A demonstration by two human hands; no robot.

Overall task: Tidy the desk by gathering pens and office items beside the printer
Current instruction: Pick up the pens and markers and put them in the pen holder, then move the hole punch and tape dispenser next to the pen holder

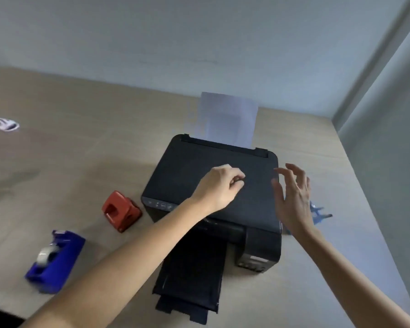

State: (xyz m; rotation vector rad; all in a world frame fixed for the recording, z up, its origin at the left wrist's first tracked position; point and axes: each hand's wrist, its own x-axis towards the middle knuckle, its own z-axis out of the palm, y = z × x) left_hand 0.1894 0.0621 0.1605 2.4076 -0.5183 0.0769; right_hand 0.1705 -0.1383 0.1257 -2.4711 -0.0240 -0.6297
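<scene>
A black printer (182,171) stands in the middle of the wooden desk (81,138), with white paper (230,119) upright in its rear feed and its output tray (192,278) pulled out toward me. My left hand (220,185) hovers over the printer lid with its fingers curled in; I cannot see anything in it. My right hand (294,197) is open with fingers spread at the printer's right edge. A blue item (320,211) lies on the desk behind that hand, mostly hidden. Left of the printer sit a red hole punch (120,210) and a blue tape dispenser (55,259).
A white object (4,124) lies at the far left edge of the desk, blurred. The desk's right edge (365,185) runs close beside the printer, with a grey wall beyond. The back of the desk meets a grey wall.
</scene>
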